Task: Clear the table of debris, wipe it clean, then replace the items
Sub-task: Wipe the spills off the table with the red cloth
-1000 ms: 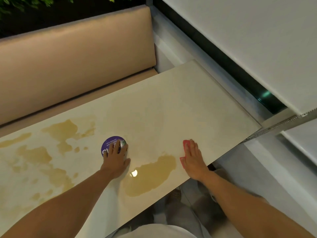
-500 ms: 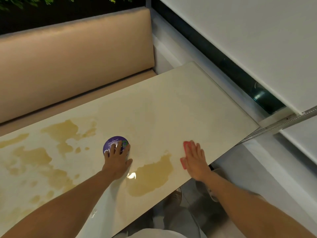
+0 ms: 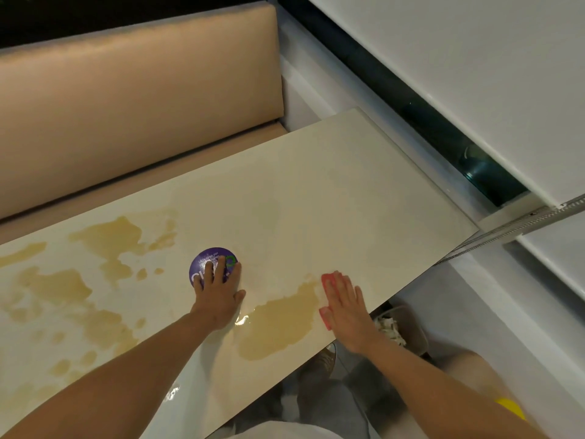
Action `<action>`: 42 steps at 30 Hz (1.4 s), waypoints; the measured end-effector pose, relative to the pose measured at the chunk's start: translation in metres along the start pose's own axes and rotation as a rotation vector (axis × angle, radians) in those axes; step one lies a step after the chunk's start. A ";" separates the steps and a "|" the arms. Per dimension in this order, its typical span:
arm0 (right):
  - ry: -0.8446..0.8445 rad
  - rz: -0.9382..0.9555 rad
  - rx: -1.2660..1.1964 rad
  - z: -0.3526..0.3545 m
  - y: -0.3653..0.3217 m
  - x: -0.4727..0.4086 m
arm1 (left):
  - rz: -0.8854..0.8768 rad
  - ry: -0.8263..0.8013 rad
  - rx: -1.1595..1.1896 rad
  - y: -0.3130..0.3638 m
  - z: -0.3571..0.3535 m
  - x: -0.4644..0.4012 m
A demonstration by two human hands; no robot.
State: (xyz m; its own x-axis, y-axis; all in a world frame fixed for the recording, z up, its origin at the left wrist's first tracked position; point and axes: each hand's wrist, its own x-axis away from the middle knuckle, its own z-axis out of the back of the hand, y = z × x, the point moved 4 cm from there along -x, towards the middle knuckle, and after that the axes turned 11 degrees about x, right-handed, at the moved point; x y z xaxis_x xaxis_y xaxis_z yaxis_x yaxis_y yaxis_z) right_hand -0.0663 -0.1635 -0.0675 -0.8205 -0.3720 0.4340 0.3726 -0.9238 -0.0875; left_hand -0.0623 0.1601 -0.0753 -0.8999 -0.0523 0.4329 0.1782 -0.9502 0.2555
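Fingers [image 3: 343,288] of the right hand [image 3: 346,308] lay straight and flat, pressing a red cloth [image 3: 326,280] onto the tabletop [image 3: 332,191] beside a brown spill [image 3: 278,321]. Left hand [image 3: 218,296] fingers, also extended, rested on a purple round disc [image 3: 205,264]. More brown stains [image 3: 104,236] lay left of them.

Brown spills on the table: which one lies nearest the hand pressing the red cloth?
The big puddle between the two hands; its upper tip touches the red cloth under the right hand. The others lie left of the purple disc.
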 end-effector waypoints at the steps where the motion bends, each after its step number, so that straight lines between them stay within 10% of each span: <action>1: 0.010 -0.030 -0.010 0.005 0.010 -0.007 | -0.001 -0.002 -0.006 0.001 0.001 0.000; 6: 0.061 -0.202 -0.132 0.014 0.025 -0.035 | -0.005 0.014 0.012 0.000 0.000 0.001; 17: 0.134 0.069 -0.069 -0.010 -0.014 0.000 | -0.013 0.015 -0.012 0.000 0.000 0.004; 24: 0.122 -0.161 -0.138 0.014 0.012 -0.043 | -0.025 0.005 -0.082 -0.003 0.011 0.002; 34: 0.065 0.198 0.031 0.003 -0.015 -0.005 | -0.022 -0.013 -0.052 -0.001 0.013 0.004; 42: 0.047 0.010 0.040 0.028 0.003 -0.051 | -0.017 -0.030 -0.006 0.000 0.013 0.004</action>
State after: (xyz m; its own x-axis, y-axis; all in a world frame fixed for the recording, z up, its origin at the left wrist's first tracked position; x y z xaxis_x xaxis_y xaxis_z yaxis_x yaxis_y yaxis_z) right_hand -0.0109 -0.1450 -0.0645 -0.8357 -0.3863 0.3902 0.3975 -0.9159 -0.0556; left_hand -0.0604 0.1635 -0.0626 -0.8904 -0.0271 0.4544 0.1607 -0.9527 0.2580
